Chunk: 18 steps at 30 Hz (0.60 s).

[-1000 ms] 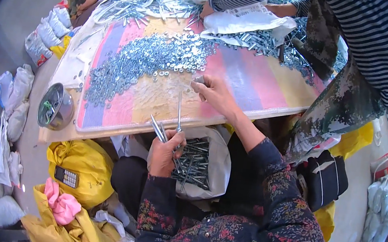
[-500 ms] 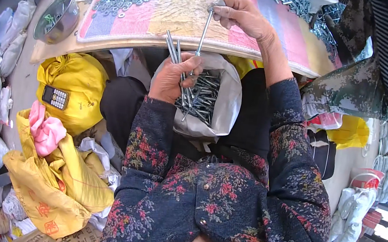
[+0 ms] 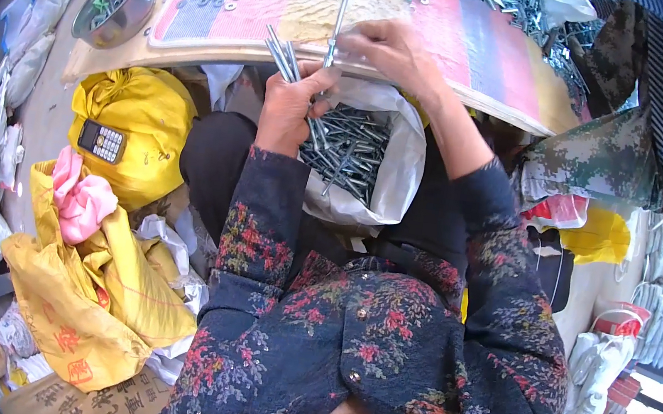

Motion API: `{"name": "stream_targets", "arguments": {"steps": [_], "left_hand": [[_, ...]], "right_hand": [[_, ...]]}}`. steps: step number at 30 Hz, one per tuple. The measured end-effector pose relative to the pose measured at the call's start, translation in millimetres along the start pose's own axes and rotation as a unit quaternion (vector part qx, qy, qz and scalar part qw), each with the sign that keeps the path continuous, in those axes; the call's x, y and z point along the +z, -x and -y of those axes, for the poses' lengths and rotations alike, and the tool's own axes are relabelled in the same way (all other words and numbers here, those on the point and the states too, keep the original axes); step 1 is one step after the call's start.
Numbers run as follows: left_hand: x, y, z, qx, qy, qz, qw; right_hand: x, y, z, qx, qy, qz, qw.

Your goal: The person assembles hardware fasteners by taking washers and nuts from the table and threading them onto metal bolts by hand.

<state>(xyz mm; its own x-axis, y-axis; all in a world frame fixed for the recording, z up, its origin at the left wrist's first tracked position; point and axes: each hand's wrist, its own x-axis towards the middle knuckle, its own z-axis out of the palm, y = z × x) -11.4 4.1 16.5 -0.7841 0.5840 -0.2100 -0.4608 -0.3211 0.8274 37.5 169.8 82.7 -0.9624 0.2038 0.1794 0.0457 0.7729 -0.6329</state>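
Though near rods point(image 3: 281, 58), table edge point(image 3: 128, 63) bare

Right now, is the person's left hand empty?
No, the left hand is closed around several slim metal rods, whose upper ends stick out of its grip.

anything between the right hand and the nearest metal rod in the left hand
No, nothing visible: the right hand is close beside that metal rod, which the left hand holds. Motion blur hides whether they touch.
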Motion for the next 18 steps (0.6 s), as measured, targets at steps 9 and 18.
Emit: {"name": "stream_targets", "arguments": {"steps": [9,18], "left_hand": [[0.1,-1.9,13.2,0.194,0.164,-0.020,0.967],[-17.2,-5.3,16.3,0.078,0.061,-0.062,0.993]], "right_hand": [[75.5,39.0,63.5,-0.247,0.115,-0.232,0.934],[67.8,18.0,45.2,-0.109,0.096,-0.170,0.975]]}}
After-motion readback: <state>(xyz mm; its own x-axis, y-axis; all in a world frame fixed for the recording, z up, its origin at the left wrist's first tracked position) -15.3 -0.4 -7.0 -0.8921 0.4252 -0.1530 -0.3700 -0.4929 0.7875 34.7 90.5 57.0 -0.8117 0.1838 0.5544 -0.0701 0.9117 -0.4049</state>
